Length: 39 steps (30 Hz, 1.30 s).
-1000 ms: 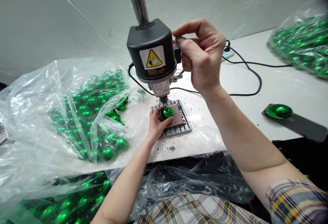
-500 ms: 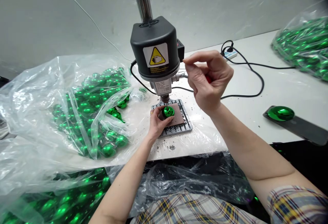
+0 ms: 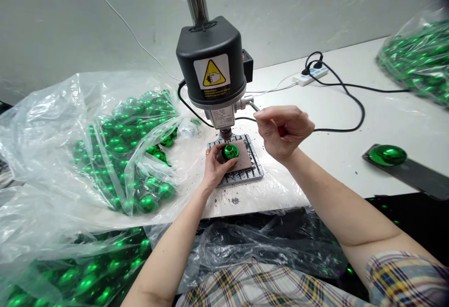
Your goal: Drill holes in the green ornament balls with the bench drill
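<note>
A shiny green ball (image 3: 231, 151) rests on a brownish pad (image 3: 245, 156) on the slotted metal base (image 3: 258, 171) of a drill press (image 3: 210, 63). My left hand (image 3: 215, 164) grips the ball from the left, thumb in front and fingers behind. The drill's chuck (image 3: 226, 134) is right above the ball; whether the bit touches it is too small to tell. My right hand (image 3: 285, 131) is closed round the red knob (image 3: 281, 131) of the press's lever (image 3: 254, 106), to the right of the machine.
Clear plastic bags of green balls lie at the left (image 3: 119, 143), lower left (image 3: 84, 274) and far right (image 3: 417, 63). A green ball (image 3: 387, 155) sits on a dark phone (image 3: 424, 176). Behind my right hand are a power strip (image 3: 310, 76) and black cable (image 3: 363, 110). Dark shavings dot the table.
My right hand has moved down with the lever's knob. The power strip shows more fully now. My left hand still holds the ball in the same place.
</note>
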### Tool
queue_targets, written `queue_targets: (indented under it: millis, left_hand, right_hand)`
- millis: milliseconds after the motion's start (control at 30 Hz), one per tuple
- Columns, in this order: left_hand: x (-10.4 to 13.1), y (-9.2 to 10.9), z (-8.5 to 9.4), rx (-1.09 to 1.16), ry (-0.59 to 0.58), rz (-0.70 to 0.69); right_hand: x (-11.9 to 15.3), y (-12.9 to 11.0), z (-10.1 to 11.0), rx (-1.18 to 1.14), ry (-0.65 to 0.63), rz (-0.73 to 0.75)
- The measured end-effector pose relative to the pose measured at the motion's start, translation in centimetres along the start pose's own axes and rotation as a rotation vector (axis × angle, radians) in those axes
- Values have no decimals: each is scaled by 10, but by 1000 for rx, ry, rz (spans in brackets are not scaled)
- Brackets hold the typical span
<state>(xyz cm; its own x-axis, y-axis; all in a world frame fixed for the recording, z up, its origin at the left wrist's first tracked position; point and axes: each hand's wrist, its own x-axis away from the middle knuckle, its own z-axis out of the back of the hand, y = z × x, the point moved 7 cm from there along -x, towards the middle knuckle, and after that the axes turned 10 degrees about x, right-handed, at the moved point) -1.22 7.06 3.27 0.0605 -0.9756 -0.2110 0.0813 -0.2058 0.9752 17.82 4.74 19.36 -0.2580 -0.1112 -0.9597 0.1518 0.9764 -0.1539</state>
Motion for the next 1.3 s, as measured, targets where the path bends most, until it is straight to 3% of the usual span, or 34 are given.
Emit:
queue_targets:
  millis: [333, 467, 567, 633, 700, 733, 800, 867, 933, 1000, 1067, 1167, 1300]
  left_hand:
    - [0, -3, 2, -110, -5, -68]
    - [-3, -9, 1, -86, -13, -44]
    - [3, -3, 0, -43, 13, -25]
    - [20, 12, 5, -75, 106, -79]
    - [50, 29, 7, -125, 137, -155]
    - [69, 34, 4, -141, 81, -179]
    - [111, 32, -11, -184, -208, -149]
    - [157, 9, -29, -317, -570, -14]
    - [196, -27, -33, -537, -816, 221]
    - [217, -62, -24, -753, -881, 492]
    - [220, -81, -17, -905, -864, 640]
    - [204, -85, -22, -1027, -870, 586]
    - [194, -75, -33, -1082, -979, 545]
  right_hand:
    - [16, -3, -3, -61, -111, 128]
    - [-13, 8, -9, -52, -6, -92]
    - [-43, 30, -23, -5, -42, -344]
    - [-55, 45, -32, 48, -113, -481]
    - [-62, 52, -37, 29, -161, -526]
    - [-64, 51, -38, -12, -168, -517]
    - [-67, 46, -38, -107, -147, -474]
    - [-67, 40, -38, -178, -118, -466]
    - [-66, 37, -38, -225, -80, -482]
    - [-67, 36, -37, -262, -23, -479]
    - [-67, 36, -37, -280, 23, -462]
    - [-66, 38, -38, -243, 35, -457]
    - [-66, 39, -36, -201, 54, -435]
